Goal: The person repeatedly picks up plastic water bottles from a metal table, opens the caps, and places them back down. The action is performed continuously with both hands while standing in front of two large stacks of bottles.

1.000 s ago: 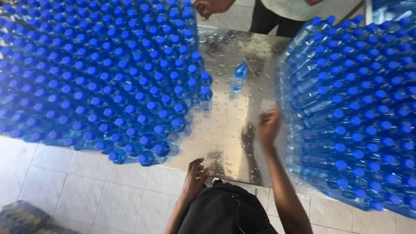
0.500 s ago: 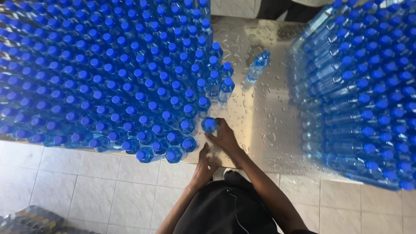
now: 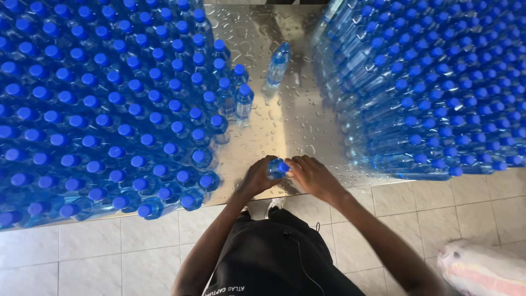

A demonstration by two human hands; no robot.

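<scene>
I hold a clear water bottle with a blue cap (image 3: pixel 278 167) just above the near edge of a wet steel table (image 3: pixel 285 123). My left hand (image 3: pixel 257 176) wraps the bottle's body from the left. On the right, my right hand (image 3: pixel 309 176) has its fingers at the blue cap. A dense block of upright blue-capped bottles (image 3: pixel 104 104) fills the table to my left, and another block (image 3: pixel 433 82) fills the right. One lone bottle (image 3: pixel 278 63) stands in the lane between them.
Water drops cover the bare steel lane between the two bottle blocks. A pale tiled floor (image 3: pixel 93 257) lies below the table's near edge. A white and pink sack-like object (image 3: pixel 482 271) lies at the lower right.
My right hand came from the right-hand block to the middle and met my left hand on one bottle, which has come toward the table's near edge. The view shifted nearer.
</scene>
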